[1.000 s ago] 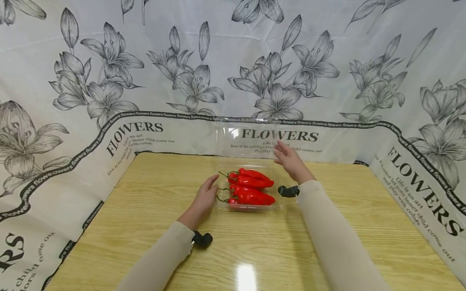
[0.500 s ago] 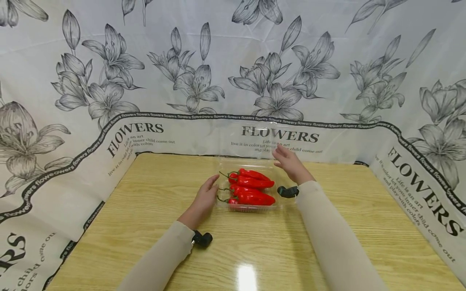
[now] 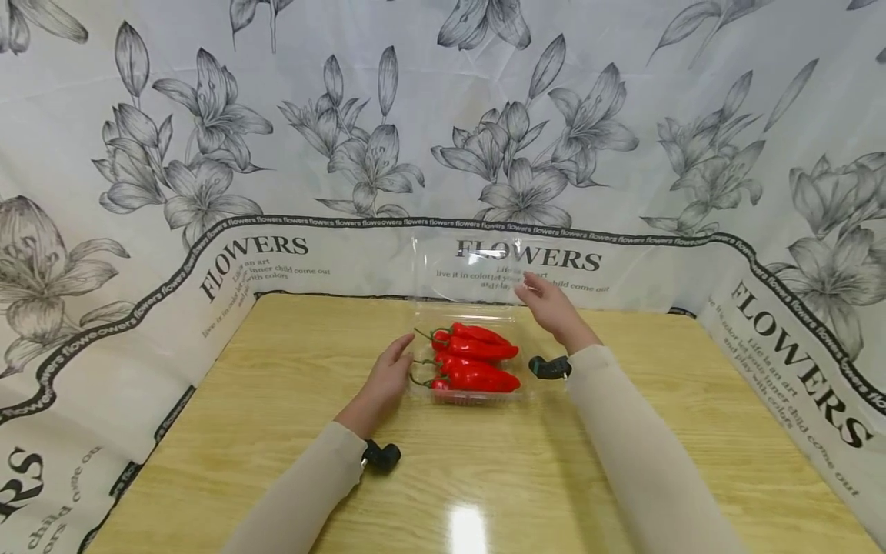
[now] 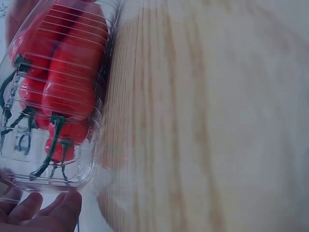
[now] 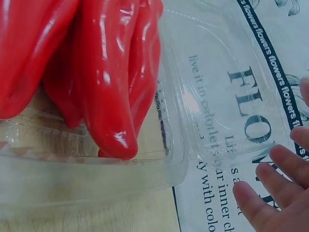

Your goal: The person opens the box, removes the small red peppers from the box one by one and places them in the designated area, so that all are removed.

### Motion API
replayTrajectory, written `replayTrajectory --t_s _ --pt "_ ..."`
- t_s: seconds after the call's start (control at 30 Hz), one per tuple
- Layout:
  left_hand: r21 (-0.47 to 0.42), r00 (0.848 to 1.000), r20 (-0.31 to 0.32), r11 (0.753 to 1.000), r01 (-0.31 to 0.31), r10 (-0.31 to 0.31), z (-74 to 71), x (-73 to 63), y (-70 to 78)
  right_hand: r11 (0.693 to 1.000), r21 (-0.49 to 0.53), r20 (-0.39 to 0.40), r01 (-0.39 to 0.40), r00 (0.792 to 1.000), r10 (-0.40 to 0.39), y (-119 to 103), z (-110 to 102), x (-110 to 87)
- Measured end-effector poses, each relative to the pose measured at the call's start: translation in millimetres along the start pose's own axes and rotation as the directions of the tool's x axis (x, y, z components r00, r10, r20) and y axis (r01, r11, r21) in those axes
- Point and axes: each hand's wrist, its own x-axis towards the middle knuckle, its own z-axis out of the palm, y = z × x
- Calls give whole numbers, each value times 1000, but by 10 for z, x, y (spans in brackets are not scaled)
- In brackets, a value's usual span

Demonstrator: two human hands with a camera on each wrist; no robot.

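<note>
A clear plastic clamshell box [image 3: 477,398] sits on the table with its transparent lid [image 3: 443,265] raised at the back. Inside lie several glossy red peppers [image 3: 477,377], their green stems pointing left. At the box's left end is my left hand [image 3: 384,381], fingers extended; its fingertips [image 4: 72,198] are right at the plastic wall in the left wrist view. My right hand [image 3: 554,312] is by the lid's right edge, with its fingers spread and fairly straight. In the right wrist view, fingertips [image 5: 244,191] overlap the lid's edge.
The box stands toward the back of a light wood-grain table [image 3: 298,369]. White cloth [image 3: 374,261] printed with grey lilies and lettering rises behind the table and along both sides. A black wrist device [image 3: 550,367] hangs beside the right wrist, another [image 3: 382,455] beside the left.
The right fingertips have shifted slightly, and the glare on the raised lid has moved to the right. The left hand, box and peppers stay in place; the head view has drifted a little.
</note>
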Motion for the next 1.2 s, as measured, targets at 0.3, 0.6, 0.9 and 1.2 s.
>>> replayTrajectory --t_s 0.3,0.6,0.9,1.2 --pt "-18 1000 0 1000 0 0 -28 3 31 992 -114 28 52 998 -50 -109 21 -146" --pt "-19 1000 -2 1000 15 -15 -42 -10 24 974 -186 90 129 989 -114 -105 64 -306" --pt "-30 1000 11 999 25 -25 -46 -19 27 958 -202 158 203 972 -173 -168 149 -516" --pt "-29 999 12 999 32 -32 -31 -21 1 935 -226 194 273 953 -231 -186 285 -676"
